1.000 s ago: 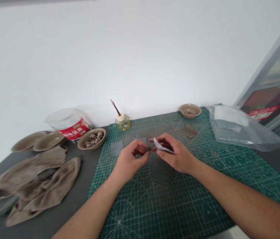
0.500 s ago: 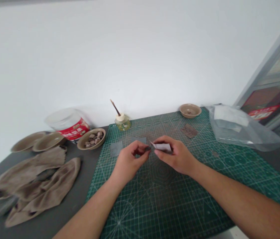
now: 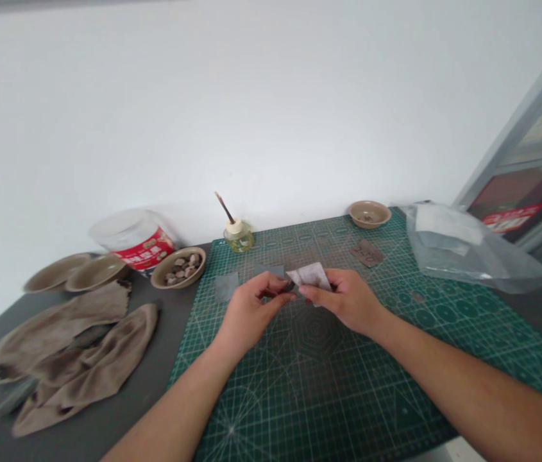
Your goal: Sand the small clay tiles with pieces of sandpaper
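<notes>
My left hand (image 3: 254, 309) is closed in a pinch on a small dark piece (image 3: 290, 286), too small to make out. In my right hand (image 3: 347, 298) is a folded sheet of sandpaper (image 3: 313, 276), pale greyish on the face I see, gripped between thumb and fingers. One corner of the sheet comes up against the dark piece; whether they touch I cannot tell. Both hands are above the green cutting mat (image 3: 271, 385). Behind the left hand lie two grey sheets, one square (image 3: 227, 287) and one partly covered (image 3: 271, 270).
A brown sheet (image 3: 367, 253) lies near a small bowl (image 3: 369, 215) and a clear plastic bag (image 3: 473, 260). Leftward are a bowl of nut-like pieces (image 3: 179, 269), a red-labelled tub (image 3: 131, 237), more bowls (image 3: 95, 274) and a brown cloth (image 3: 92, 378). A glass jar (image 3: 238, 237) holds a brush.
The sandpaper has turned in my right hand, so its broad face now shows upward where it was edge-on before. My left hand stays nearly in place.
</notes>
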### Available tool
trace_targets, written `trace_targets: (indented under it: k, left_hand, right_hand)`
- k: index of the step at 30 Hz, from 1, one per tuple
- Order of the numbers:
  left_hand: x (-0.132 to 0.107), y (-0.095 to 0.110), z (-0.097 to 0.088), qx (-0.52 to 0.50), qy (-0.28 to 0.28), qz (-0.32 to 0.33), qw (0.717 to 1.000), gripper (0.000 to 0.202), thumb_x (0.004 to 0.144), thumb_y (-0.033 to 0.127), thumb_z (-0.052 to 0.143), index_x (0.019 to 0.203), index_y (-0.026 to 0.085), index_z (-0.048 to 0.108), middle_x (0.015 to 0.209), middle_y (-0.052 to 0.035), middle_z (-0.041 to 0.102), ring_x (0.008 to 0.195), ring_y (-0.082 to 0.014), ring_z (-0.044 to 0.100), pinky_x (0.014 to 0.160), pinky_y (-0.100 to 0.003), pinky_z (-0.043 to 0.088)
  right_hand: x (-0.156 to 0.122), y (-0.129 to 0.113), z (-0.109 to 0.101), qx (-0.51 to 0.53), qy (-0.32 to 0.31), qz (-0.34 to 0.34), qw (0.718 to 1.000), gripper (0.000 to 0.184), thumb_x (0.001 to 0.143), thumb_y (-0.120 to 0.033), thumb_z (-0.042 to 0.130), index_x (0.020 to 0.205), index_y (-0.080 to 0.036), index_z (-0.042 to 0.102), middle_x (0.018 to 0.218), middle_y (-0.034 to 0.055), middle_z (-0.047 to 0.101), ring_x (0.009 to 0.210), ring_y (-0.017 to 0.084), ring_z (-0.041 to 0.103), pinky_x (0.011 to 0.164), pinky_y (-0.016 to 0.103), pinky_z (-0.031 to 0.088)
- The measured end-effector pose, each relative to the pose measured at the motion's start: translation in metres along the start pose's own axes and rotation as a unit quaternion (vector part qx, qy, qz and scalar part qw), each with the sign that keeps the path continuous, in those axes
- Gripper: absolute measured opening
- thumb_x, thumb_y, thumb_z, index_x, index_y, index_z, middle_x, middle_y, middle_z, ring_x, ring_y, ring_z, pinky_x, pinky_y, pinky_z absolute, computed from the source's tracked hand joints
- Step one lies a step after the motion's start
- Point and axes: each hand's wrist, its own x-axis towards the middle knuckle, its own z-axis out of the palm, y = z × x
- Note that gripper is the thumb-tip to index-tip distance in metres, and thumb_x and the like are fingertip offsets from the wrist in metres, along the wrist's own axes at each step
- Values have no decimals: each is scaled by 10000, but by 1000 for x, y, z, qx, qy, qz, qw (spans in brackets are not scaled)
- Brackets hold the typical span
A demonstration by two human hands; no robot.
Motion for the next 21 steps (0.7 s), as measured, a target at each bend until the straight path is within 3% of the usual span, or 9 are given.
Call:
trace_targets:
  k: [10,21]
  left_hand:
    - [-1,2,1,4,-24,22,999,88,757,211,745,779,176,668,862,-26,700,825,-178,646,770,-297,492]
    - [-3,-3,2,-31,-14,33,999,98,756,200,761,824,188,691,913,-27,728,892,-188,676,843,-315,507]
  right_hand:
    - [-2,5,6,-4,-32,7,999,223,823,-294,670,1035,-228,682,769,-19,668,648,130,576,572,214,414]
    - [-3,0,5,-30,-4,-15,999,137,839,-256,630,943,-212,707,711,-34,650,597,113,548,541,207,399]
